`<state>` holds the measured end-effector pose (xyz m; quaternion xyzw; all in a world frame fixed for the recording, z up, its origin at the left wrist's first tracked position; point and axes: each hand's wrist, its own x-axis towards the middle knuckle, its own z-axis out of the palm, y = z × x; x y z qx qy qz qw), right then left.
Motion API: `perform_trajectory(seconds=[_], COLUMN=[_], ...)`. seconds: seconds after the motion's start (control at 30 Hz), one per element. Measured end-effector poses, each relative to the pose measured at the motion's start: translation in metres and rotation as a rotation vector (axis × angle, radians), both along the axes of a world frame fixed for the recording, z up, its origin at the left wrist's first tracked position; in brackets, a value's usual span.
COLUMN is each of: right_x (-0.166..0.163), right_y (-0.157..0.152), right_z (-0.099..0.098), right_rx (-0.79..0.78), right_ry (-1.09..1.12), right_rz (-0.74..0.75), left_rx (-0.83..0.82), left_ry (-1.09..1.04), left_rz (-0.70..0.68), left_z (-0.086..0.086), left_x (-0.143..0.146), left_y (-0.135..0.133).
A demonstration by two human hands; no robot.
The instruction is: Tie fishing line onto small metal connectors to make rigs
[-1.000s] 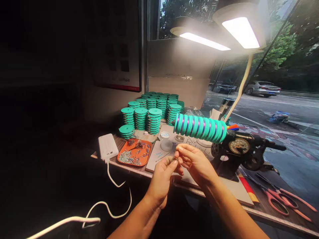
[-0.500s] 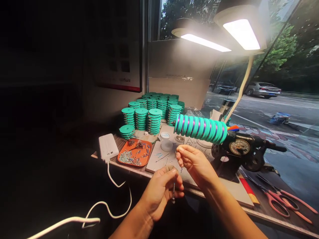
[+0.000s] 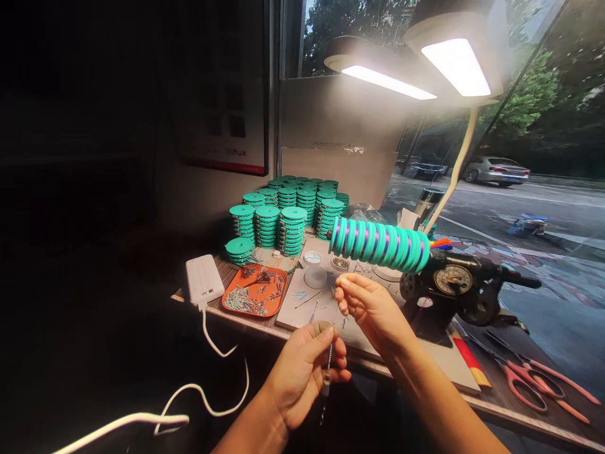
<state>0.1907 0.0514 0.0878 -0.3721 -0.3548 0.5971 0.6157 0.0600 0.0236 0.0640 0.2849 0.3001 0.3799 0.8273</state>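
Note:
My left hand [image 3: 302, 362], low in front of the table edge, pinches a thin twisted line [image 3: 329, 356] between thumb and forefinger. The line hangs past the curled fingers, with a small bead-like piece partway down. Higher and to the right, my right hand [image 3: 371, 309] is closed in a pinch near the pale work board [image 3: 295, 312]. What sits between its fingertips is too small to make out, though a fine looped strand shows beside them. Behind that hand stands a black winding machine [image 3: 454, 280], its shaft carrying a row of teal spools [image 3: 378, 244].
Stacked teal spools [image 3: 293, 217] stand at the back. An orange tray [image 3: 278, 296] bears small tubes and metal parts, beside a white power bank [image 3: 204, 279] with a cable. Small round tubs [image 3: 316, 277] are on the board. Scissors [image 3: 529, 384] lie right; a lamp [image 3: 456, 63] hangs above.
My left hand has lowered slightly, and more of the twisted line now dangles below it. The right hand keeps its pinch in nearly the same place.

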Motion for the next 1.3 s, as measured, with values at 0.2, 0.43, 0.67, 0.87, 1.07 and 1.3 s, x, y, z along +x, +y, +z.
perform_trajectory(seconds=[0.2,0.43,0.67,0.87,1.07,1.3], right_x=[0.0,-0.001,0.0,0.004,0.01,0.008], right_y=[0.0,0.001,0.002,0.003,0.002,-0.002], right_z=[-0.001,-0.001,0.0,-0.003,-0.007,-0.009], right_rx=[-0.001,-0.001,0.003,0.042,0.102,0.109], right_ry=[-0.002,-0.011,-0.05,-0.159,-0.287,-0.345], right_rz=[-0.002,-0.007,-0.016,-0.023,-0.022,0.025], left_rx=[-0.012,-0.016,-0.035,0.085,0.238,0.212], left_ry=[-0.019,-0.002,-0.007,0.067,0.115,0.076], left_rz=[0.01,0.017,0.027,-0.005,0.016,0.054], left_z=[0.0,0.0,-0.004,-0.003,0.009,0.008], left_x=[-0.001,0.0,-0.001,-0.001,0.012,0.02], left_y=[-0.003,-0.005,-0.007,0.003,0.028,0.031])
